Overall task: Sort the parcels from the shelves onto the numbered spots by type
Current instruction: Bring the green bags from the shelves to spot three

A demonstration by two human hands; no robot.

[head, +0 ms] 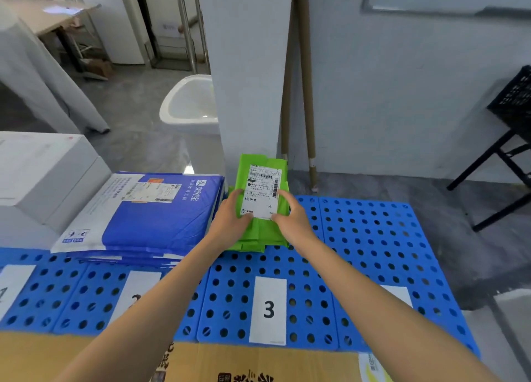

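Green plastic parcel (260, 209), one, lay label-up on more green parcels, their number hidden, at the far end of the blue perforated panels (373, 238), behind card 3 (268, 310). Left hand (230, 220) and right hand (293, 222) gripped its sides, fingers curled. Blue mailers (149, 218): one stack, count unclear. Number cards: four, three arm-covered or cut off.

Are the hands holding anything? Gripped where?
The green parcel, held by its sides: left hand on the left edge, right hand on the right edge, both overlapping the label.

Grey floor (138, 140); white pillar (247, 65); white basin (186, 108); black stand (494, 157).
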